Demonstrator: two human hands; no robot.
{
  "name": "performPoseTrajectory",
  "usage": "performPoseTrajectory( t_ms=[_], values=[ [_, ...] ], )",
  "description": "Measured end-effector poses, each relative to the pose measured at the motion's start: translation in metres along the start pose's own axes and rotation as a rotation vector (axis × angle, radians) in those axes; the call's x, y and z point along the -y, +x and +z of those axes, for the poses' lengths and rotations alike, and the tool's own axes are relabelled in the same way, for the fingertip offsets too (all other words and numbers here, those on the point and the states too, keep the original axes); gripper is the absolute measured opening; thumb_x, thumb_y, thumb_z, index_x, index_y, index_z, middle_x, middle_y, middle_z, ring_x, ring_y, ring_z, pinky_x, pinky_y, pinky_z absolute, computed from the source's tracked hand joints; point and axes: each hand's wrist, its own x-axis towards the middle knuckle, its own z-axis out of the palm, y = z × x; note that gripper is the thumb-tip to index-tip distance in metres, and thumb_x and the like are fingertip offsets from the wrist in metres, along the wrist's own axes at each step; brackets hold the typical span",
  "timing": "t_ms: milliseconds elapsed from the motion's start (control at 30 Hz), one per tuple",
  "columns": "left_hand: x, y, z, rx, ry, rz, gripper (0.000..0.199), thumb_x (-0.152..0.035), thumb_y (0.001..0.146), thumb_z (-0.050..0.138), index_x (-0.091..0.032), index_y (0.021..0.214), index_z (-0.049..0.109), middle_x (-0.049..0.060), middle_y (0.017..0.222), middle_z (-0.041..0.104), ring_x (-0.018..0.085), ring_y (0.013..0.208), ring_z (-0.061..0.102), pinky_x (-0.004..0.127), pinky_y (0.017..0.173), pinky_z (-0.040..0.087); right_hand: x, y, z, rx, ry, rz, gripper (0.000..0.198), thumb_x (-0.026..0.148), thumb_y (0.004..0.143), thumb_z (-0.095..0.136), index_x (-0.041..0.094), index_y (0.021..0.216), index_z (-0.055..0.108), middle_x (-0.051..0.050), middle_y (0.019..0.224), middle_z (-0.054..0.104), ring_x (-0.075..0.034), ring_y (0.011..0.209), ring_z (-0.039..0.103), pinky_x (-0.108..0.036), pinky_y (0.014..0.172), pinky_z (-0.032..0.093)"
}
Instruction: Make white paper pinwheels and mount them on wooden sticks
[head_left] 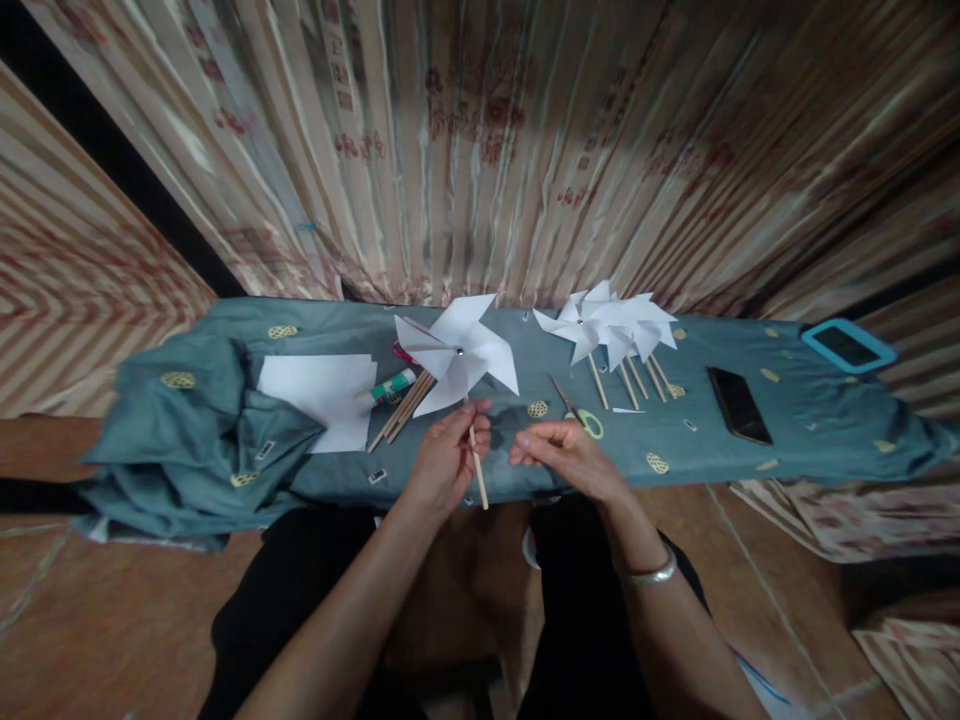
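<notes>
A white paper pinwheel (480, 348) on a thin wooden stick is held up over the cloth-covered table. My left hand (448, 450) is closed around its stick, below the blades. To the right of it, my right hand (562, 452) hovers apart from the pinwheel with its fingers curled and pressed together; what they hold, if anything, is too small to tell. Just beyond the right hand lie scissors (589, 422) with light green handles. Behind the held pinwheel are several loose wooden sticks (401, 410) and a green and white glue stick (391, 388).
Several finished pinwheels (622, 325) lie in an overlapping row at the back right. White paper sheets (330, 390) rest at left beside bunched cloth (195, 440). A dark phone (739, 405) and a blue-framed tablet (849, 345) are at right. A pleated curtain (480, 150) hangs behind.
</notes>
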Motion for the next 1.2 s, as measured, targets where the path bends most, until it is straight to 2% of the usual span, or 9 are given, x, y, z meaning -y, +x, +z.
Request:
performPoseTrajectory(
  t_ms=[100,233,467,733,1000,1200],
  values=[
    [-0.003,0.007,0.008,0.042,0.029,0.016,0.009,-0.013,0.078,0.069,-0.005,0.083,0.07,0.0,0.057,0.058,0.002,0.043,0.045,0.012,0.041,0.035,0.004,-0.002,0.009,0.191,0.035,0.039,0.049,0.063,0.074,0.066,0.015,0.068,0.073,-0.003,0.065,0.07,-0.011,0.059,0.054,-0.025,0.059,0.042],
    [0.0,0.015,0.01,0.073,0.052,0.01,0.011,-0.013,0.079,0.068,-0.005,0.086,0.07,0.0,0.059,0.058,0.002,0.043,0.046,0.012,0.041,0.037,0.002,0.001,0.019,0.284,0.121,0.063,0.046,0.06,0.071,0.071,0.014,0.065,0.071,-0.002,0.063,0.068,-0.01,0.059,0.054,-0.024,0.059,0.042],
    [0.009,0.026,-0.001,0.048,0.087,-0.003,0.013,-0.016,0.076,0.072,-0.007,0.085,0.072,0.0,0.059,0.06,0.002,0.044,0.048,0.011,0.041,0.038,-0.004,0.004,0.026,0.281,0.19,0.111,0.041,0.055,0.067,0.076,0.015,0.064,0.07,0.0,0.061,0.065,-0.009,0.056,0.05,-0.023,0.057,0.038],
    [0.005,0.026,-0.002,0.019,0.18,0.005,0.02,-0.022,0.071,0.076,-0.008,0.086,0.072,0.001,0.064,0.064,0.005,0.047,0.052,0.014,0.044,0.042,-0.006,0.006,0.028,0.248,0.214,0.123,0.043,0.057,0.063,0.078,0.015,0.06,0.068,0.001,0.057,0.062,-0.008,0.052,0.047,-0.022,0.053,0.035],
    [0.005,0.026,-0.005,-0.013,0.207,0.016,0.018,-0.022,0.074,0.074,-0.01,0.087,0.073,0.005,0.074,0.072,0.009,0.059,0.062,0.019,0.057,0.052,-0.009,0.007,0.027,0.242,0.207,0.103,0.04,0.055,0.067,0.075,0.015,0.063,0.069,0.0,0.06,0.065,-0.009,0.055,0.05,-0.023,0.056,0.037],
    [0.006,0.027,-0.013,-0.009,0.246,0.079,0.034,-0.029,0.057,0.086,-0.011,0.083,0.073,0.006,0.076,0.072,0.011,0.065,0.063,0.019,0.058,0.049,-0.013,0.008,0.025,0.212,0.201,0.101,0.038,0.053,0.068,0.075,0.016,0.064,0.071,-0.001,0.062,0.069,-0.01,0.056,0.053,-0.023,0.057,0.04]
  ],
)
